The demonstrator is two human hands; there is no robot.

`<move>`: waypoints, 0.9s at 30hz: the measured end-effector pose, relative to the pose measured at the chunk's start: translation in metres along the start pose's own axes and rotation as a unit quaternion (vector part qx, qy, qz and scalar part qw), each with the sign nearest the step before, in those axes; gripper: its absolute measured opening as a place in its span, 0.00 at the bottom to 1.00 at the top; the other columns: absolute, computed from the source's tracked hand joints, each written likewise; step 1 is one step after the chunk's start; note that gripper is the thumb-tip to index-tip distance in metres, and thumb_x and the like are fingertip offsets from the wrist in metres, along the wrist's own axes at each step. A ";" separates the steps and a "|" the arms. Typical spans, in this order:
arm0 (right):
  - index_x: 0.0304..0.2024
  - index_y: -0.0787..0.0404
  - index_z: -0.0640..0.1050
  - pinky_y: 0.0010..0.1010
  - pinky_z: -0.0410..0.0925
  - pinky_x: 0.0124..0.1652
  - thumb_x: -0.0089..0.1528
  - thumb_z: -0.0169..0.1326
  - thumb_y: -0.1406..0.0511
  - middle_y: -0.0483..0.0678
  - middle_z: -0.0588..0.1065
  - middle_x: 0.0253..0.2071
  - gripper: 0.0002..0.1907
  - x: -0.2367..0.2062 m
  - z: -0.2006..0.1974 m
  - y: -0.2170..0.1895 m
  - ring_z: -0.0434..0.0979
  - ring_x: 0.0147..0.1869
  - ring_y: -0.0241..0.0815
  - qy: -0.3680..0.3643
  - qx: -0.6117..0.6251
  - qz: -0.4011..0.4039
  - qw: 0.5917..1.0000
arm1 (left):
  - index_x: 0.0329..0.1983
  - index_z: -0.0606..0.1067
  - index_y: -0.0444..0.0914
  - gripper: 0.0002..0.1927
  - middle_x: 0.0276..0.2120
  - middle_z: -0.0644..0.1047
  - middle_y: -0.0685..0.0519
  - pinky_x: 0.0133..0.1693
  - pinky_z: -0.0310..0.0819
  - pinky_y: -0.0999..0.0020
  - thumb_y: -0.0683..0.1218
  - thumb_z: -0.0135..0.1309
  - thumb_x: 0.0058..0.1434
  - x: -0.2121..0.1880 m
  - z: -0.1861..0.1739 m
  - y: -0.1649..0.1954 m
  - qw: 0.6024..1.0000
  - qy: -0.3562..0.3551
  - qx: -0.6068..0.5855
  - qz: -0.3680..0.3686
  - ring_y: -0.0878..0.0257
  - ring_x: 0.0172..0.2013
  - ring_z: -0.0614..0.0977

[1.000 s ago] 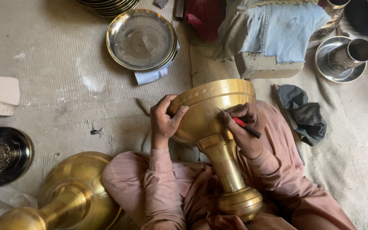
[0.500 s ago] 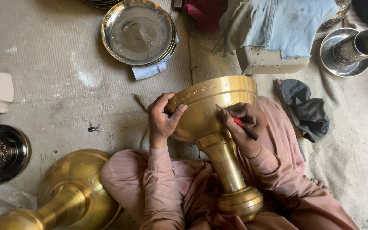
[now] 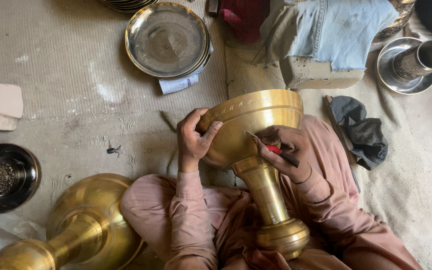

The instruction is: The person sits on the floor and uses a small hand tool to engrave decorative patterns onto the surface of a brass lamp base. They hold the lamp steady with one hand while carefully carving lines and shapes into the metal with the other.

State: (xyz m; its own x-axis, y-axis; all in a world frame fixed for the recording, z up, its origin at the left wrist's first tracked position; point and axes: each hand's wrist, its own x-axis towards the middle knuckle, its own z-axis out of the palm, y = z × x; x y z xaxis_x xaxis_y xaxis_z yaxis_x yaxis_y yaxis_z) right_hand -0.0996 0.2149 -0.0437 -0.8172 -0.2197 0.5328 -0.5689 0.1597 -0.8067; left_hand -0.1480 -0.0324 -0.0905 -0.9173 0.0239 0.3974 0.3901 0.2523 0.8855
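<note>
Two hands are working on one brass goblet-shaped vase (image 3: 256, 150), which is lying across the lap of the seated person, near the middle of the view. The left hand (image 3: 193, 140) is gripping the rim and the left wall of the bowl, with the thumb curled over the edge, and it is steadying the piece. The right hand (image 3: 286, 150) is closed around a thin engraving tool with a red grip (image 3: 276, 150), and the metal tip is touching the outer wall of the bowl. Some fine lines are already showing in a band under the rim and on the bowl beside the tip, so I judge the engraving as partly done; the stem and the round foot are looking plain, and how much pattern is planned I cannot tell. The long axis of the vase is running from the near side to the far side, a little tilted: the foot is pointing toward the person and slightly right, and the open mouth is pointing away, toward the round engraved metal plate (image 3: 168, 40) on the floor.
</note>
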 end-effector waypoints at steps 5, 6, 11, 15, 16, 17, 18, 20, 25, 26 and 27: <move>0.33 0.68 0.74 0.29 0.78 0.30 0.64 0.58 0.75 0.57 0.82 0.37 0.06 -0.002 0.010 0.009 0.86 0.34 0.41 0.095 0.169 0.039 0.980 | 0.45 0.79 0.34 0.27 0.33 0.82 0.52 0.38 0.79 0.70 0.64 0.60 0.66 0.002 -0.005 -0.016 0.999 -0.009 -0.020 0.036 0.63 0.34 0.84; 0.35 0.69 0.74 0.33 0.78 0.32 0.64 0.58 0.75 0.58 0.82 0.38 0.05 -0.003 0.009 0.008 0.87 0.36 0.43 0.101 0.198 0.058 0.973 | 0.44 0.79 0.35 0.26 0.33 0.82 0.52 0.39 0.79 0.70 0.64 0.59 0.66 0.003 -0.008 -0.020 0.999 -0.010 -0.024 0.046 0.64 0.35 0.84; 0.44 0.68 0.75 0.38 0.77 0.56 0.65 0.57 0.78 0.57 0.80 0.47 0.06 -0.008 0.000 -0.020 0.84 0.52 0.47 0.116 0.120 0.133 0.977 | 0.45 0.79 0.32 0.25 0.32 0.81 0.51 0.38 0.76 0.70 0.60 0.63 0.65 -0.001 -0.024 -0.032 0.995 -0.017 -0.090 0.026 0.63 0.33 0.81; 0.44 0.68 0.77 0.36 0.76 0.58 0.65 0.58 0.79 0.57 0.80 0.48 0.07 0.008 -0.010 -0.038 0.82 0.57 0.50 -0.017 -0.044 0.036 0.998 | 0.45 0.78 0.33 0.24 0.33 0.80 0.50 0.39 0.76 0.69 0.59 0.64 0.65 -0.004 -0.025 -0.027 0.998 -0.027 -0.045 0.031 0.63 0.34 0.81; 0.43 0.68 0.77 0.35 0.76 0.58 0.64 0.58 0.79 0.57 0.80 0.48 0.07 0.014 -0.012 -0.040 0.83 0.57 0.50 -0.049 -0.076 0.005 0.996 | 0.45 0.78 0.33 0.23 0.34 0.80 0.50 0.40 0.76 0.69 0.59 0.64 0.65 -0.004 -0.025 -0.025 0.998 -0.027 -0.043 0.035 0.62 0.35 0.81; 0.44 0.69 0.77 0.35 0.76 0.57 0.64 0.57 0.79 0.57 0.80 0.48 0.08 0.020 -0.013 -0.040 0.83 0.57 0.50 -0.069 -0.083 -0.007 0.994 | 0.45 0.78 0.33 0.23 0.35 0.80 0.50 0.40 0.77 0.68 0.58 0.64 0.65 -0.003 -0.024 -0.023 0.998 -0.028 -0.042 0.039 0.62 0.36 0.82; 0.45 0.70 0.77 0.35 0.77 0.57 0.64 0.57 0.80 0.57 0.80 0.48 0.08 0.027 -0.013 -0.039 0.83 0.57 0.49 -0.088 -0.090 -0.020 0.992 | 0.45 0.78 0.33 0.23 0.35 0.81 0.49 0.41 0.77 0.68 0.58 0.64 0.65 -0.001 -0.022 -0.022 0.998 -0.029 -0.040 0.044 0.62 0.37 0.82; 0.46 0.70 0.76 0.34 0.77 0.56 0.63 0.56 0.80 0.57 0.80 0.49 0.10 0.036 -0.013 -0.037 0.84 0.57 0.48 -0.115 -0.096 -0.027 0.988 | 0.45 0.78 0.34 0.23 0.35 0.81 0.49 0.41 0.77 0.68 0.58 0.63 0.65 0.001 -0.023 -0.021 0.998 -0.025 -0.045 0.047 0.61 0.36 0.82; 0.47 0.71 0.75 0.29 0.78 0.53 0.62 0.54 0.81 0.55 0.81 0.51 0.12 0.045 -0.011 -0.027 0.85 0.55 0.45 -0.154 -0.092 0.000 0.984 | 0.46 0.77 0.33 0.25 0.35 0.80 0.48 0.41 0.77 0.66 0.60 0.63 0.65 0.002 -0.026 -0.031 0.998 -0.020 -0.026 0.057 0.60 0.36 0.82; 0.47 0.71 0.75 0.29 0.77 0.53 0.61 0.54 0.81 0.56 0.81 0.51 0.12 0.045 -0.011 -0.026 0.85 0.54 0.45 -0.156 -0.100 0.012 0.983 | 0.46 0.77 0.33 0.25 0.35 0.80 0.48 0.41 0.77 0.66 0.61 0.63 0.66 0.002 -0.026 -0.034 0.998 -0.020 -0.024 0.060 0.60 0.36 0.82; 0.47 0.71 0.76 0.29 0.77 0.52 0.60 0.54 0.81 0.56 0.81 0.50 0.13 0.045 -0.012 -0.024 0.85 0.54 0.44 -0.157 -0.108 0.024 0.981 | 0.46 0.77 0.33 0.26 0.35 0.80 0.49 0.41 0.77 0.66 0.61 0.63 0.66 0.002 -0.025 -0.036 0.998 -0.019 -0.023 0.063 0.60 0.37 0.82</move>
State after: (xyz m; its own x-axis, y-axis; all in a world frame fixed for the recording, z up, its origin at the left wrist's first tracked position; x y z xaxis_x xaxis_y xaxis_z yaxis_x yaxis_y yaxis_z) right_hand -0.1237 0.2125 0.0032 -0.7938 -0.4881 0.3629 -0.5648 0.3702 -0.7375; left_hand -0.1619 -0.0656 -0.1155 -0.8628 0.0903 0.4974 0.5049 0.2008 0.8395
